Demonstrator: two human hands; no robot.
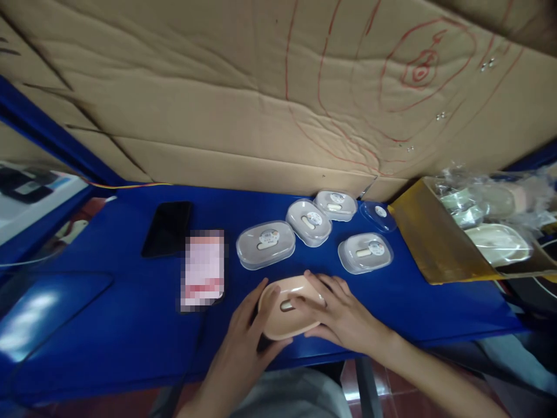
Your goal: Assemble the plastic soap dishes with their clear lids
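Observation:
My left hand (248,328) grips the left end of a beige oval dish (290,320), with fingers along its rim and the thumb below its near edge. Around the right end of the same dish my right hand (342,310) is closed, one finger reaching inside toward a slot with a small white piece in its middle. The dish is held just above the blue table's front part. Beyond it lie several grey oval dishes under clear covers with round labels, the nearest being a covered dish (248,249) on the left and another (348,264) on the right.
A loose clear lid (368,216) lies by a cardboard box (418,232) of bagged dishes on the right. On the left are a black phone (167,229) and a blurred pink-and-white item (204,267). A cardboard wall (195,104) stands behind the blue table (130,337).

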